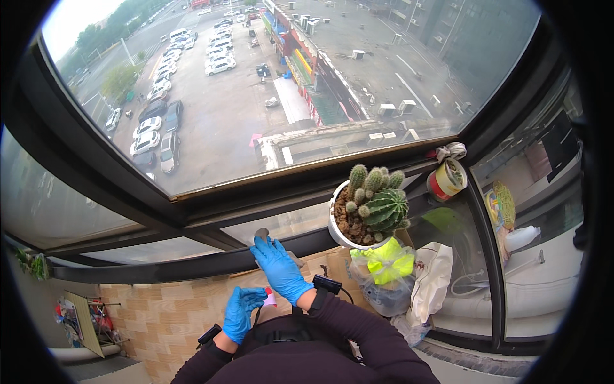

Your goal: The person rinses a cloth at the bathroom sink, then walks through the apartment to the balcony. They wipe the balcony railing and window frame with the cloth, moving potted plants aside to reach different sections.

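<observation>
My right hand [281, 269], in a blue glove, reaches over the dark window sill [173, 272]. Its fingers lie over a grey-brown cloth [261, 233], pressing it to the sill, and most of the cloth is hidden beneath the palm. Closer to my body, my left hand [238, 312], also blue-gloved, has its fingers curled around a small item with a red top and a pink side [270, 297]. Its kind is hard to make out. To the right of my right hand, a cactus [387, 211] grows in a white pot [333, 221] on the sill.
A plastic bag with bright yellow fabric [390, 265] and a cream bag [432, 281] sit below the cactus. A round tin [446, 180] stands in the window corner. Beyond the glass [211, 121] lies a car park. A rack [83, 320] stands far left on wood-look flooring [147, 313].
</observation>
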Demonstrator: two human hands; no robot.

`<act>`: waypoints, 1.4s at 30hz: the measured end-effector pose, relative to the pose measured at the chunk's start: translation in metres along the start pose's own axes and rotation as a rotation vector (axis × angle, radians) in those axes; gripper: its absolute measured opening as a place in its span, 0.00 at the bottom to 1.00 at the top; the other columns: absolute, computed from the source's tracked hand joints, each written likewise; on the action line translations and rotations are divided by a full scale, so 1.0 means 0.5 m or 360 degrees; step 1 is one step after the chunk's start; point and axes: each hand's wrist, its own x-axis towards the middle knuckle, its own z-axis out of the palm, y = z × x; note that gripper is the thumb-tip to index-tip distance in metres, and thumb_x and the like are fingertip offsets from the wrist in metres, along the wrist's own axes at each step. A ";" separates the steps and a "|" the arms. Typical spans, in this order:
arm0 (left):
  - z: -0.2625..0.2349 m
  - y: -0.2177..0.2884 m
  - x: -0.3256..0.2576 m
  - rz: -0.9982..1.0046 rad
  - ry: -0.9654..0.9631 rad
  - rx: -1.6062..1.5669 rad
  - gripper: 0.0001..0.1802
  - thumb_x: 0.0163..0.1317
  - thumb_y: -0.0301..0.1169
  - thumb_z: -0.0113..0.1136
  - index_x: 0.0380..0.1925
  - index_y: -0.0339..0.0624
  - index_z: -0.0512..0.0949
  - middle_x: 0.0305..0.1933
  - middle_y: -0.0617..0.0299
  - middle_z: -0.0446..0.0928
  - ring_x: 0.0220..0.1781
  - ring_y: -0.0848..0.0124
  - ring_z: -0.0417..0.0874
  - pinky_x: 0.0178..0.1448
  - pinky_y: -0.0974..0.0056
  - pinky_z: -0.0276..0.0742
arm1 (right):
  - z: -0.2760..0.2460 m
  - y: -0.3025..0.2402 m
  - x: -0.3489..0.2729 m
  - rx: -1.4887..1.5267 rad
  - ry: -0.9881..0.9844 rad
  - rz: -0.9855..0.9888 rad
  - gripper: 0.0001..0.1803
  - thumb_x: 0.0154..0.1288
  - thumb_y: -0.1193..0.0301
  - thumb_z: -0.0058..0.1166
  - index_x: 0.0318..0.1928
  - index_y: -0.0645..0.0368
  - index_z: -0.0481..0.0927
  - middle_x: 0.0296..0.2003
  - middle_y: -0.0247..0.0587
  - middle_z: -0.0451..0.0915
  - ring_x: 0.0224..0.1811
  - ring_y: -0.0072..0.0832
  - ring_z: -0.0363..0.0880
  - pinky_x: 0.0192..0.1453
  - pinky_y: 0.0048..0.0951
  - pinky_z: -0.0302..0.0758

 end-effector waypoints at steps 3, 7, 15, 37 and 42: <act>0.068 -0.007 0.025 -0.0188 -0.0122 0.0126 0.31 0.72 0.53 0.37 0.47 0.34 0.76 0.49 0.50 0.80 0.51 0.62 0.81 0.58 0.59 0.73 | -0.096 0.045 -0.115 0.0531 0.0122 0.0091 0.28 0.59 0.81 0.46 0.63 0.58 0.66 0.66 0.50 0.62 0.67 0.47 0.64 0.73 0.44 0.57; 0.188 -0.025 0.055 -0.0356 -0.0481 0.0385 0.28 0.72 0.50 0.37 0.49 0.36 0.76 0.53 0.51 0.78 0.54 0.64 0.79 0.59 0.61 0.72 | -0.243 0.097 -0.268 0.1539 0.0334 0.0741 0.24 0.65 0.84 0.41 0.60 0.56 0.71 0.63 0.47 0.69 0.65 0.32 0.69 0.66 0.33 0.66; 0.495 -0.148 0.110 -0.0300 -0.0948 0.0574 0.24 0.72 0.45 0.43 0.55 0.36 0.73 0.56 0.54 0.76 0.58 0.66 0.76 0.63 0.60 0.68 | -0.460 0.393 -0.444 0.1348 0.1385 0.1188 0.15 0.68 0.75 0.53 0.53 0.62 0.74 0.49 0.37 0.79 0.44 0.21 0.78 0.49 0.22 0.76; 1.038 -0.295 0.452 0.0719 -0.0513 -0.0016 0.32 0.72 0.49 0.41 0.68 0.40 0.59 0.69 0.58 0.61 0.68 0.67 0.64 0.71 0.63 0.58 | -0.611 0.737 -0.372 0.0870 0.1243 0.1189 0.60 0.32 0.64 0.80 0.66 0.64 0.57 0.59 0.50 0.72 0.60 0.37 0.73 0.61 0.35 0.73; 1.072 -0.268 0.472 0.0639 -0.0642 -0.0035 0.36 0.71 0.51 0.42 0.70 0.39 0.54 0.71 0.60 0.59 0.69 0.68 0.62 0.72 0.64 0.56 | -0.629 0.728 -0.370 0.0861 0.1184 0.1202 0.54 0.33 0.63 0.80 0.63 0.64 0.64 0.56 0.48 0.75 0.57 0.36 0.76 0.59 0.34 0.74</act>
